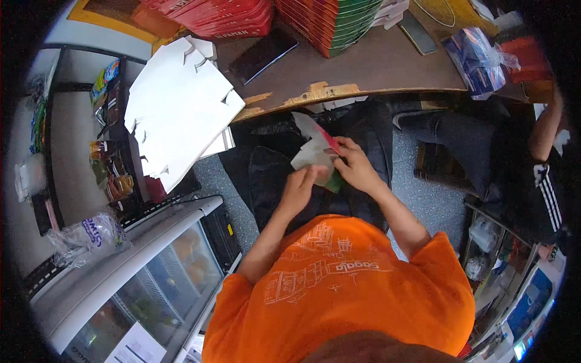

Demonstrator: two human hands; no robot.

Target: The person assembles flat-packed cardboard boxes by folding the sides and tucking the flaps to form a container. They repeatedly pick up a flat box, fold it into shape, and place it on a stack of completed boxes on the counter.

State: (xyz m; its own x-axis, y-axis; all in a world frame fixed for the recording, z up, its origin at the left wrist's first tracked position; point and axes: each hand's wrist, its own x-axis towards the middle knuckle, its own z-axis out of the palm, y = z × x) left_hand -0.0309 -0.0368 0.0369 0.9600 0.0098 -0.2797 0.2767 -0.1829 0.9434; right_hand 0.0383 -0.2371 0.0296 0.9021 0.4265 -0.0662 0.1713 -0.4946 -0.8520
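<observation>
Above dark-trousered lap (375, 142): white-red-green thin card piece (316, 150), panels at angles — seemingly part-folded. Left hand (298, 189) pinches its lower edge; right hand (357, 168) grips its red side. Flat, smooth white notched card sheets (181, 109) overhang brown chipped-edge worktop (369, 74), apparently unfolded; red layered card stack (218, 17), orange-green layered card stack (324, 24) behind — seemingly shaped already.

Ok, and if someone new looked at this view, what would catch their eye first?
Probably the bright orange shirt filling the lower middle, with the left hand and right hand holding a small white, red and green carton piece just above it. Next, the large white cardboard sheets at upper left, jutting past the brown table, and the red stack and red-and-green stack along the top.
</observation>
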